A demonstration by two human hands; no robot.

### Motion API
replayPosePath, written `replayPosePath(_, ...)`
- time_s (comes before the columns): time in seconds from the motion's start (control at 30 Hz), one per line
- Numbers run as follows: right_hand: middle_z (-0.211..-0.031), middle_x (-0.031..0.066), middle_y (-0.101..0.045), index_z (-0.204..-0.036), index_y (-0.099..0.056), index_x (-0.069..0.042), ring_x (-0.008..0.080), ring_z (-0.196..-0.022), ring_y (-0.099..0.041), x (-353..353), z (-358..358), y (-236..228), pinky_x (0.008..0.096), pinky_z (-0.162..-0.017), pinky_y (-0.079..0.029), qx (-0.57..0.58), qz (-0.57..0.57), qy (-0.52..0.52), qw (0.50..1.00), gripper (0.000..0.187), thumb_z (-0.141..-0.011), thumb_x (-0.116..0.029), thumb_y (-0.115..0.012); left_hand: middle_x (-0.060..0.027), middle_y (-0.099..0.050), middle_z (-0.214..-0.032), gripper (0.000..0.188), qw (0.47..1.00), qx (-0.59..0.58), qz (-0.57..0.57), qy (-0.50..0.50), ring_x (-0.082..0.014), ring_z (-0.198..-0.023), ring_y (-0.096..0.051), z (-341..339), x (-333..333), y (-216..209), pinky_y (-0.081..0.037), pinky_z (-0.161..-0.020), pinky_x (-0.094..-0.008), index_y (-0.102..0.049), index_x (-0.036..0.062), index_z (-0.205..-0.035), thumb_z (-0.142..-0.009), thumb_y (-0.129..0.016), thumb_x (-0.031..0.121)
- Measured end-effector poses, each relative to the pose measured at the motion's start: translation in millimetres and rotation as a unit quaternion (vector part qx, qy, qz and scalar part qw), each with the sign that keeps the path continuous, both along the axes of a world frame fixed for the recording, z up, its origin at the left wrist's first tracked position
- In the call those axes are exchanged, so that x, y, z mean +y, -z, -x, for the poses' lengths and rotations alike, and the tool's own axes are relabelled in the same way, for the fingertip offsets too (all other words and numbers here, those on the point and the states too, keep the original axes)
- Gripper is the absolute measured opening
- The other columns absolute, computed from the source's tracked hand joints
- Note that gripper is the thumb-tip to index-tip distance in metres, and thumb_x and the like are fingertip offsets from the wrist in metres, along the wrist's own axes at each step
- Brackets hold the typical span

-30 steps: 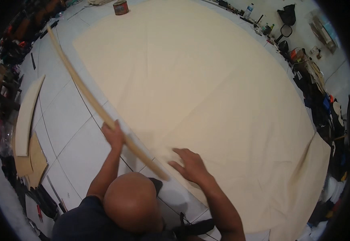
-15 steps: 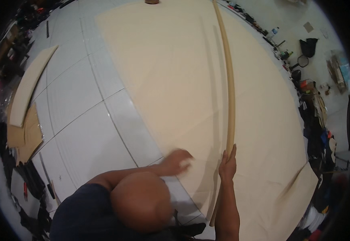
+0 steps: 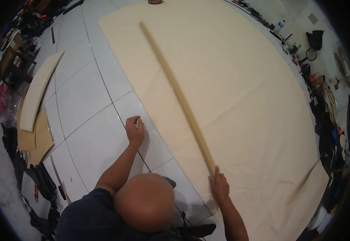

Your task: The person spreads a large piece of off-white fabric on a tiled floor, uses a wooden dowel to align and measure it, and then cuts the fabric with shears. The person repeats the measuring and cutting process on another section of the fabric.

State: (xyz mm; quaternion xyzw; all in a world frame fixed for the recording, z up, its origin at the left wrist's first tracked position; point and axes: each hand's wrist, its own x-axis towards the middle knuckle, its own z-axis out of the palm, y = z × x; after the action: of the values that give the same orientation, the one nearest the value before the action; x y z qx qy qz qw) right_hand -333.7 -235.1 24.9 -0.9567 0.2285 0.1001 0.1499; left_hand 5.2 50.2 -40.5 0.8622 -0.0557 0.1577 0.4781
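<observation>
A long, straight, beige pole (image 3: 179, 94) slants over a large cream cloth sheet (image 3: 255, 108) spread on the floor. My right hand (image 3: 220, 185) is closed around the pole's near end, on the cloth's near side. The far end is blurred by motion and points to the upper left, inside the sheet's far left part. Off the sheet's left edge, my left hand (image 3: 134, 130) is over the white tiles, fingers loosely curled and parted from the thumb, with nothing visible in it.
White floor tiles (image 3: 82, 120) run along the left. A long cream board (image 3: 42, 90) lies there over brown cardboard pieces (image 3: 41, 134). A brown round object (image 3: 155, 1) sits at the sheet's far edge. Clutter lines the right wall, including a bottle (image 3: 279, 26) and a black bag (image 3: 314, 39).
The pole has swung from nearly straight ahead toward the left, its grip moving nearer to me. My left hand has moved left and forward, from the sheet's edge to over the tiles.
</observation>
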Motion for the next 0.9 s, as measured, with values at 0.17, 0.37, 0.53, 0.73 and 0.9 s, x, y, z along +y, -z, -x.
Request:
replayPosePath(0.17,-0.095,0.011,-0.06,-0.144,-0.044,-0.011,0.0284,-0.085,-0.061,41,2,-6,0.0433,-0.068,-0.056,-0.01,-0.006,-0.1,0.995,0.068,-0.086,-0.033,-0.07,-0.0145,-0.061,-0.099,0.018,0.999,-0.027,-0.021,-0.041,-0.028,-0.093,-0.057,-23,4,2,-0.046,-0.084,-0.0391,-0.064,0.0,-0.102,-0.091,-0.059,0.013)
replayPosePath(0.37,-0.096,0.0093,-0.06,-0.143,-0.047,-0.016,0.0273,-0.085,-0.061,47,-15,-13,0.0428,-0.067,-0.056,-0.011,-0.003,-0.124,0.992,0.066,-0.085,-0.033,-0.071,-0.018,-0.061,-0.102,0.028,0.992,-0.04,0.017,-0.117,-0.0324,-0.097,-0.056,-59,8,12,-0.045,-0.087,-0.0434,-0.062,-0.0014,-0.109,-0.093,-0.058,0.022)
replayPosePath(0.53,-0.109,0.0139,-0.058,-0.145,-0.044,-0.018,0.0312,-0.089,-0.063,0,-15,-24,0.0445,-0.072,-0.056,-0.025,0.037,0.011,0.999,0.058,-0.092,-0.033,-0.064,-0.0291,-0.044,-0.14,0.057,0.987,-0.061,-0.148,0.031,-0.0434,-0.131,-0.042,-63,-39,-3,-0.033,-0.109,-0.049,-0.047,-0.0005,-0.137,-0.094,-0.059,0.035)
replayPosePath(0.73,-0.113,0.0183,-0.052,-0.153,-0.028,-0.016,0.0353,-0.096,-0.061,-69,-66,-26,0.0447,-0.079,-0.053,-0.117,0.036,0.197,0.973,0.061,-0.099,-0.024,-0.055,-0.0301,-0.014,-0.158,0.08,0.941,0.08,-0.316,0.093,-0.043,-0.148,-0.011,-69,-59,16,-0.011,-0.119,-0.0532,-0.026,0.0011,-0.152,-0.096,-0.048,0.053)
replayPosePath(0.9,-0.113,0.0177,-0.052,-0.155,-0.022,-0.016,0.0355,-0.096,-0.061,-98,-134,-10,0.0442,-0.082,-0.053,-0.053,0.044,0.252,0.965,0.062,-0.101,-0.029,-0.05,-0.0299,-0.013,-0.158,0.082,0.93,0.091,-0.339,0.108,-0.0421,-0.149,-0.009,-66,-62,8,-0.006,-0.119,-0.0553,-0.023,0.0001,-0.153,-0.095,-0.047,0.054)
